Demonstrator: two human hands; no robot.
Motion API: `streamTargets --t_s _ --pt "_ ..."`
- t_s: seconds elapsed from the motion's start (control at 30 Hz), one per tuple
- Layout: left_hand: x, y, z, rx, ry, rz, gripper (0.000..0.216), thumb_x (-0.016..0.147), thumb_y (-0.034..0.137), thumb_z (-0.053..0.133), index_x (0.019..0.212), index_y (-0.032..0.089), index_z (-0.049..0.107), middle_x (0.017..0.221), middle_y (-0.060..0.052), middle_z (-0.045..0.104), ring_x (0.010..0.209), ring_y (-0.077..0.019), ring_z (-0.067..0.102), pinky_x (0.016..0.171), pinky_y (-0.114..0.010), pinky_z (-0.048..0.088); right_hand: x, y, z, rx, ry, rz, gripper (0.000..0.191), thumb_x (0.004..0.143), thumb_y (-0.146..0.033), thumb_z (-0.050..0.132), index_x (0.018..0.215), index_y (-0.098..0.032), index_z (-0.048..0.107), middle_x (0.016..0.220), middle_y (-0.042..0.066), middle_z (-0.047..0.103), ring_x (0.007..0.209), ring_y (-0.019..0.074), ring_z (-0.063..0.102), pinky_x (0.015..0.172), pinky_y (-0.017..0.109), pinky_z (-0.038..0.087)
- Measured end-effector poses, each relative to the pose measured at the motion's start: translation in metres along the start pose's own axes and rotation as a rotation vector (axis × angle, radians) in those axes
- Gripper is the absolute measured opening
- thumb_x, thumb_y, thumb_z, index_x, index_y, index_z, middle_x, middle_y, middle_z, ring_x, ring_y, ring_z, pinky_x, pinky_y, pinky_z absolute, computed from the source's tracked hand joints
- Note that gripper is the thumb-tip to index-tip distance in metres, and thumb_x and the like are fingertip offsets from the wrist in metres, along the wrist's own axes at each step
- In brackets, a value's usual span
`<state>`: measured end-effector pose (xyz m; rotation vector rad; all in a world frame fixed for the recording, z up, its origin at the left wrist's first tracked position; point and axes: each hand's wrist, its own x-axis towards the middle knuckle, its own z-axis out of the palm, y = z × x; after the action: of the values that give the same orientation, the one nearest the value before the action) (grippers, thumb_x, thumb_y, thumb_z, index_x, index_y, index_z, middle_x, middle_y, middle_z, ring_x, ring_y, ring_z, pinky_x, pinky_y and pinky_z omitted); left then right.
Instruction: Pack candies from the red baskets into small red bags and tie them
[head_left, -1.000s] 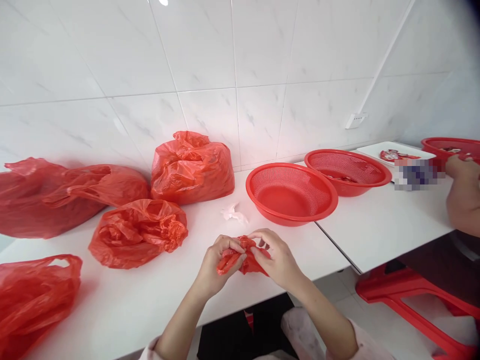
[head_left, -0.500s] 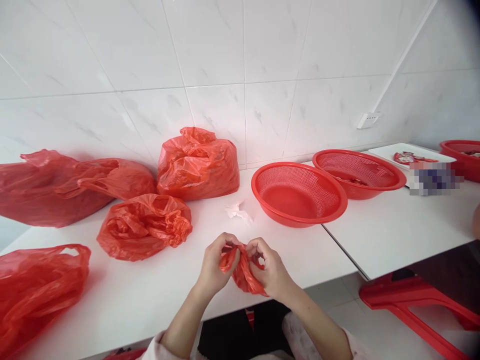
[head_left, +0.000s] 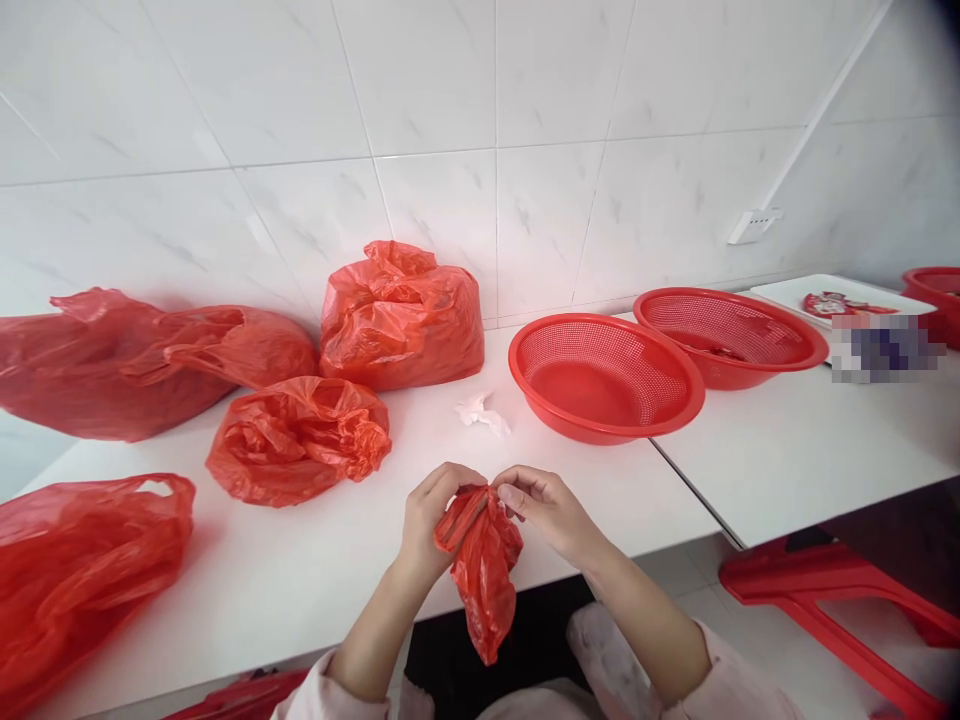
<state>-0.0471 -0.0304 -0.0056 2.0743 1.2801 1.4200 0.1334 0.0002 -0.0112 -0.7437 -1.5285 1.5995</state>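
Note:
A small red plastic bag point(head_left: 484, 580) hangs from my two hands over the table's front edge, its gathered top pinched and its crumpled body pointing down. My left hand point(head_left: 439, 510) has the left part of the top, with its fingers partly behind the plastic. On the other side, my right hand point(head_left: 544, 508) pinches the bag's top between thumb and fingers. What the bag holds, if anything, cannot be seen. A crumpled white tissue-like scrap point(head_left: 482, 411) lies on the white table point(head_left: 330, 580) just beyond my hands.
Several larger red plastic bags stand left, including a bulky one point(head_left: 403, 320) by the wall and an open one point(head_left: 300, 440). Right of centre are a red mesh basket point(head_left: 607, 425) and another point(head_left: 735, 375) holding small items. Farther right is a white tray point(head_left: 795, 290); below, a red stool point(head_left: 825, 580).
The red bag was bunched up between both hands; now its body hangs down below them. My right fingers have straightened somewhat. The view has shifted slightly.

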Motion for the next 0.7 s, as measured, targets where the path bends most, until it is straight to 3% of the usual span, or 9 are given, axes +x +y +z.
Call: streamTargets --t_s 0.27,0.43,0.53,0.7 --pt "0.009 0.001 -0.023 -0.074 -0.193 0.062 0.008 0.082 0.020 0.069 0.089 0.023 0.072 0.080 -0.001 0.070 0.082 -0.0164 0.059 0.076 -0.030 0.049 -0.003 -0.001 -0.001 0.175 -0.109 0.135 0.021 0.078 -0.034 0.075 0.086 -0.016 0.068 0.081 0.000 0.064 0.073 0.0104 0.055 0.071 0.025 0.042" --pt "0.009 -0.002 -0.030 -0.094 -0.248 0.196 0.011 0.083 0.018 0.067 0.092 0.024 0.070 0.079 0.001 0.071 0.077 -0.0153 0.054 0.088 -0.037 0.042 -0.001 0.001 -0.001 0.302 -0.236 0.262 0.025 0.071 -0.029 0.080 0.086 -0.014 0.067 0.075 -0.002 0.063 0.066 0.0077 0.053 0.065 0.022 0.040" --pt "0.012 -0.002 -0.032 -0.143 -0.316 0.234 0.011 0.085 0.022 0.067 0.094 0.025 0.071 0.081 0.002 0.072 0.073 -0.0143 0.056 0.087 -0.038 0.041 0.001 0.005 0.001 0.351 -0.311 0.320 0.024 0.069 -0.026 0.080 0.083 -0.012 0.067 0.073 -0.001 0.063 0.063 0.0074 0.054 0.064 0.022 0.041" --pt "0.017 0.001 -0.039 -0.133 -0.372 0.252 0.012 0.086 0.029 0.066 0.096 0.025 0.072 0.079 0.000 0.073 0.068 -0.0141 0.059 0.085 -0.038 0.042 0.002 -0.003 0.004 0.215 -0.322 0.289 0.014 0.072 -0.023 0.071 0.078 -0.013 0.063 0.067 -0.003 0.060 0.059 0.0086 0.053 0.061 0.023 0.040"
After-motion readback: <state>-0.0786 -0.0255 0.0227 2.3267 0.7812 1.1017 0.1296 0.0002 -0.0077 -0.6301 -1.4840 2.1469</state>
